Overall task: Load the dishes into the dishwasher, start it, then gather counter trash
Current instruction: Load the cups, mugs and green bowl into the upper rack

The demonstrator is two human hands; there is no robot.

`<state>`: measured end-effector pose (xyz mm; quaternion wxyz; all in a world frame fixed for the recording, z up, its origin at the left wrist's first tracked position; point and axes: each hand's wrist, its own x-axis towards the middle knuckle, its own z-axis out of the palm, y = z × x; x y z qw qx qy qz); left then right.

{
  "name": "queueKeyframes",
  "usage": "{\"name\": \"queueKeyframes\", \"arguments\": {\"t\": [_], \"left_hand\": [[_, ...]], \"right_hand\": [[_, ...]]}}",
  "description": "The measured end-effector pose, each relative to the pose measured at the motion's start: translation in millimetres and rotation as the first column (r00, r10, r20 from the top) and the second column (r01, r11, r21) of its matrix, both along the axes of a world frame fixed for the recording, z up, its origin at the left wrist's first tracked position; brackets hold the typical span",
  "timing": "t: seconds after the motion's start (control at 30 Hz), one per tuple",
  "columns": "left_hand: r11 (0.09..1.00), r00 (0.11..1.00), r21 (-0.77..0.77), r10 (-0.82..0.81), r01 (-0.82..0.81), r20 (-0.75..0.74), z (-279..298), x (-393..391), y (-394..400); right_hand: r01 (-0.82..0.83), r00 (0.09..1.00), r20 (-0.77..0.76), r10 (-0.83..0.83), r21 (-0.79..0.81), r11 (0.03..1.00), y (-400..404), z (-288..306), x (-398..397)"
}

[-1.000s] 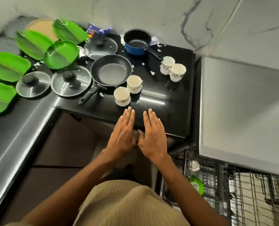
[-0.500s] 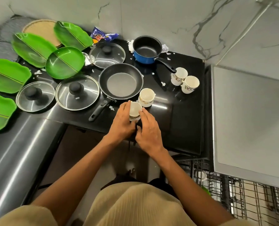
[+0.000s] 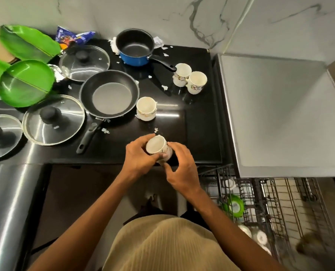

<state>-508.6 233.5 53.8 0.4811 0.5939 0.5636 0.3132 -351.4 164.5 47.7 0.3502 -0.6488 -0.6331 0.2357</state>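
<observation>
A white patterned cup (image 3: 156,146) is lifted just above the front edge of the black counter (image 3: 198,122). My left hand (image 3: 138,156) grips it from the left, fingers curled round its side. My right hand (image 3: 182,169) touches its right side with curled fingers. Another cup (image 3: 146,108) stands beside the black frying pan (image 3: 109,94). Two more cups (image 3: 190,79) stand at the counter's right. The open dishwasher's wire rack (image 3: 270,208) is at the lower right, holding a green item (image 3: 234,206) and small white dishes.
A blue saucepan (image 3: 135,47) sits at the back. Three glass lids (image 3: 53,119) and several green leaf-shaped plates (image 3: 26,83) fill the left. A snack wrapper (image 3: 72,37) and white paper scraps (image 3: 106,131) litter the counter. A steel surface (image 3: 280,114) lies right.
Both hands went from lying flat on the counter edge to closing around the nearest cup and lifting it toward me. The camera view shifted down and closer.
</observation>
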Motion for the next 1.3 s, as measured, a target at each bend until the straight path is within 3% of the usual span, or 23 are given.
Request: {"name": "queueKeyframes", "arguments": {"t": [0.1, 0.2, 0.33, 0.47, 0.6, 0.83, 1.0, 1.13, 1.23, 1.3], "left_hand": [[0.975, 0.983, -0.217, -0.005, 0.046, 0.186, -1, 25, -20], [0.893, 0.934, -0.425, 0.019, 0.144, 0.356, 3, 54, -40], [0.745, 0.908, -0.616, 0.034, 0.256, 0.418, 0, 101, -69], [0.654, 0.924, -0.687, -0.047, 0.316, 0.379, -13, 151, -97], [0.638, 0.936, -0.688, -0.184, 0.346, 0.299, -22, 207, -135], [0.723, 0.885, -0.554, -0.462, 0.414, 0.058, -72, 278, -194], [0.684, 0.630, -0.382, -0.726, 0.621, -0.276, -94, 311, -228], [0.559, 0.429, -0.422, -0.826, 0.714, -0.367, -119, 324, -250], [0.454, 0.262, -0.478, -0.871, 0.752, -0.416, -169, 326, -260], [0.358, 0.108, -0.510, -0.884, 0.782, -0.455, -184, 329, -261]], "right_hand": [[0.051, 0.998, -0.023, -0.050, 0.025, 0.998, -29, -2, 25], [0.094, 0.994, -0.047, -0.094, -0.009, 0.996, -65, -3, 47], [0.216, 0.973, -0.066, -0.221, -0.066, 0.974, -112, -1, 78], [0.348, 0.935, -0.045, -0.353, -0.088, 0.933, -156, -4, 113], [0.495, 0.866, -0.028, -0.500, -0.096, 0.864, -203, -16, 150], [0.637, 0.761, 0.039, -0.648, -0.236, 0.734, -278, -53, 212], [0.670, 0.705, 0.064, -0.706, -0.386, 0.634, -310, -85, 252], [0.670, 0.687, 0.128, -0.715, -0.492, 0.556, -315, -112, 281], [0.651, 0.694, 0.191, -0.695, -0.578, 0.491, -311, -130, 301], [0.640, 0.700, 0.217, -0.680, -0.614, 0.462, -307, -140, 311]]}}
